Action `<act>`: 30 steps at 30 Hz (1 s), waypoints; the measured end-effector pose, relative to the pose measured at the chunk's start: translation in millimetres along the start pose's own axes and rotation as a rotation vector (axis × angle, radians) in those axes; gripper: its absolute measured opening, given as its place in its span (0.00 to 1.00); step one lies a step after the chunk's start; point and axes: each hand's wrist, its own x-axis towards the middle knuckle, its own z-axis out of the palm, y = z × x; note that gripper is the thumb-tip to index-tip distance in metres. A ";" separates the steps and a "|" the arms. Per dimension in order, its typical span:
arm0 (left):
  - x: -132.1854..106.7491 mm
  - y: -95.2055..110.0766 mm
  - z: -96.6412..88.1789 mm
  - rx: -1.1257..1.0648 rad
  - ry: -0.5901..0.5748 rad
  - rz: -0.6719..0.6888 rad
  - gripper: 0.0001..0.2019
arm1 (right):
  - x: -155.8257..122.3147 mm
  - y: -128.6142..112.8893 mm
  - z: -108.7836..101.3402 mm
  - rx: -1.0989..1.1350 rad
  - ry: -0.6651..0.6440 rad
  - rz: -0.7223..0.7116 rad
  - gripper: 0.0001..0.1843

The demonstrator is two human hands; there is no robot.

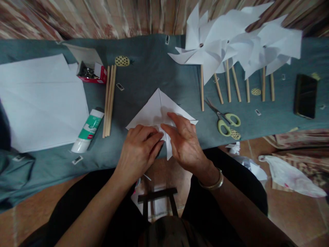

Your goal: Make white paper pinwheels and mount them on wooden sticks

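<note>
Because the white, creased sheet of thin paper (149, 111) lies near the front edge of the blue-green, cloth-covered tabletop (144, 75), with a narrow white flap (168, 150) pointing toward that edge, an uneven pull could skew a crease or tear it, and too light a press could let the flap spring up. The left hand (138, 145) angles inward, its grip seemingly clamped on the sheet's near part, fingers curled; the right hand (186, 145) bends in opposite, its grip apart, thumb and forefinger spread over the paper
</note>
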 end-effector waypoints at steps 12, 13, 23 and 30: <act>-5.0 1.6 1.1 0.051 0.011 0.030 0.09 | 4.8 31.8 -29.3 -0.014 0.052 0.063 0.23; -5.9 0.6 0.5 0.058 0.022 0.038 0.10 | 2.5 31.5 -30.1 -0.017 0.055 0.053 0.23; -11.2 -19.9 -9.9 0.069 0.147 -0.017 0.16 | -28.5 13.2 -34.0 -0.065 0.015 -0.026 0.17; -23.5 7.8 -7.3 0.002 0.118 0.061 0.12 | -35.2 10.6 -33.4 -0.023 0.043 -0.040 0.19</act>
